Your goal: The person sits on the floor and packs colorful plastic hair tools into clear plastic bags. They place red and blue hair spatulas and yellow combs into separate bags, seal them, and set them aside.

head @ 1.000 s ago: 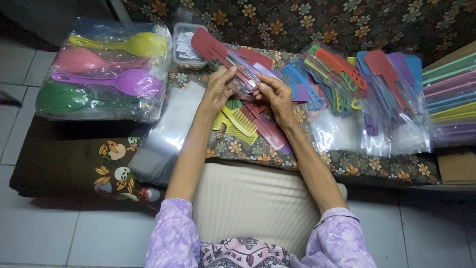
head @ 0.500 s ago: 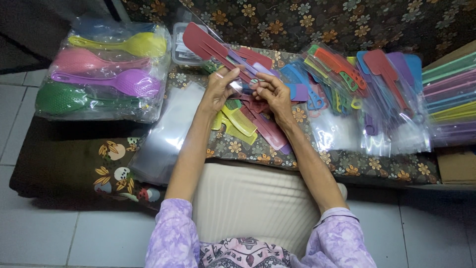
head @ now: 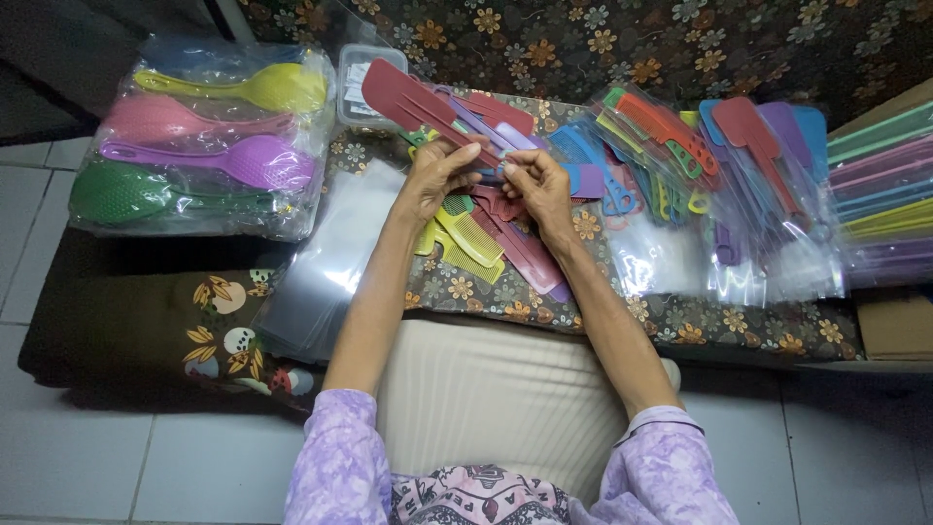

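Head view: hands [head: 491, 180] on combs [head: 457, 122]

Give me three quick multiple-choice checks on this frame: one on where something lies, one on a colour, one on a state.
1. Where does the bag of big spoons lie?
A. on the person's left side
B. on the person's right side
C. under the cardboard box

2. What colour is the topmost spoon in that bag?
A. green
B. yellow
C. black

3. What is the state of the left hand?
A. resting flat on the floor tiles
B. closed on a dark red comb
C. out of view

Answers:
1. A: the bag sits at the left edge of the scene, beside the stack of clear sleeves.
2. B: the yellow spoon lies above the pink, purple and green ones.
3. B: its fingers pinch the comb's lower end, close to the right hand.
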